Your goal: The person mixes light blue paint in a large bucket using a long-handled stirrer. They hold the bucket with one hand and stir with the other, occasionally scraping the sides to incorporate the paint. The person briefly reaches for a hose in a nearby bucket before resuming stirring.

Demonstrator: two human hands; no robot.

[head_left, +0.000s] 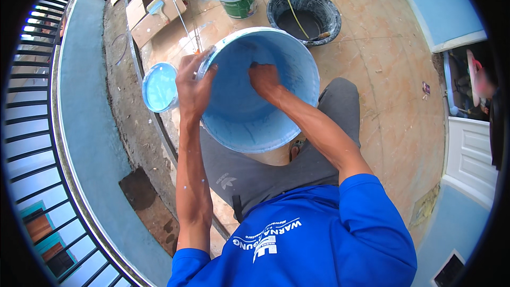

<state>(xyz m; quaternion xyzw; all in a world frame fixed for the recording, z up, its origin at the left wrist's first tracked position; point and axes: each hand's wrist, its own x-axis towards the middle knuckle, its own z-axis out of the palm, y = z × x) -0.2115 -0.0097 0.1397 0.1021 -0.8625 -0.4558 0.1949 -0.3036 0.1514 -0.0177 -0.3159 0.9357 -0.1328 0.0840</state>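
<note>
A large bucket [304,77], its inside smeared with light blue paint, is tilted so that its mouth faces me between my knees. My left hand [194,81] is closed over its left rim. Inside the bucket, my right hand [264,78] is curled into a fist close to the inner wall. Whatever the fingers of that hand hold, if anything, is hidden. A small tub of light blue paint [161,87] stands just left of my left hand.
Beyond the bucket stand a green paint pail [239,8] with a brush across it and a black basin [332,18] with a wire-handled tool. Flattened cardboard [150,27] carries a wide paintbrush [157,8]. A black railing [32,107] runs along the left.
</note>
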